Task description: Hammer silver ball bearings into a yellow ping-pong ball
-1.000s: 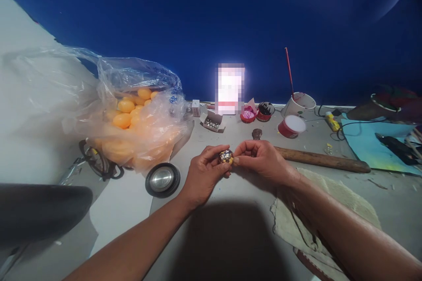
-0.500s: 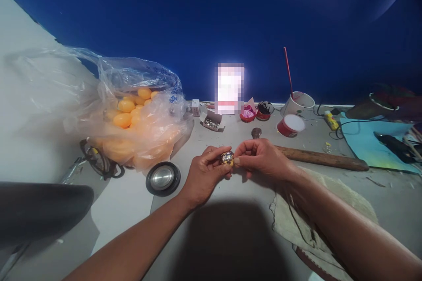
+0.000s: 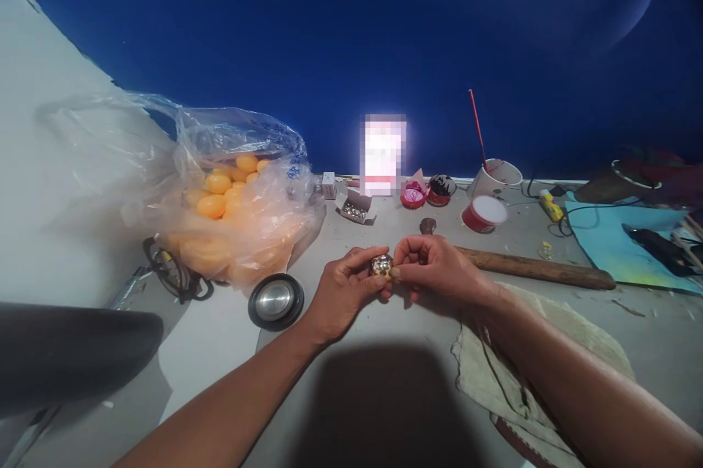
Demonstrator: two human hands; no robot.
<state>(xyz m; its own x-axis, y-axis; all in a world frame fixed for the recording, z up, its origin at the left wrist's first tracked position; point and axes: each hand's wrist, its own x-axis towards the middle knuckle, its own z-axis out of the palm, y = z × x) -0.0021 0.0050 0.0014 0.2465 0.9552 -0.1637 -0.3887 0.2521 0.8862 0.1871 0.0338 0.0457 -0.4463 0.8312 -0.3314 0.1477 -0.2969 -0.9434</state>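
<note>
Between thumb and fingers, my left hand (image 3: 345,296) holds a small round ball (image 3: 381,265) with shiny silver pieces on top and yellow showing beneath. My right hand (image 3: 436,268) is pinched at the ball's right side; whether a tiny piece is between its fingertips is too small to tell. A small open box (image 3: 356,206) of silver pieces stands beyond my hands. Just behind my right hand lies a hammer, its wooden handle (image 3: 538,268) stretching to the right.
Orange egg-shaped pieces (image 3: 211,206) fill a clear plastic bag (image 3: 247,131) at left. A round black-rimmed lid (image 3: 275,301) lies left of my hands. Red tubs, a white cup (image 3: 497,176) and a bright blurred screen (image 3: 383,153) line the back. Cloth (image 3: 483,358) lies under my right forearm.
The whole view has shifted slightly, with objects appearing a little lower. Both hands keep their hold at the ball, which looks slightly turned.
</note>
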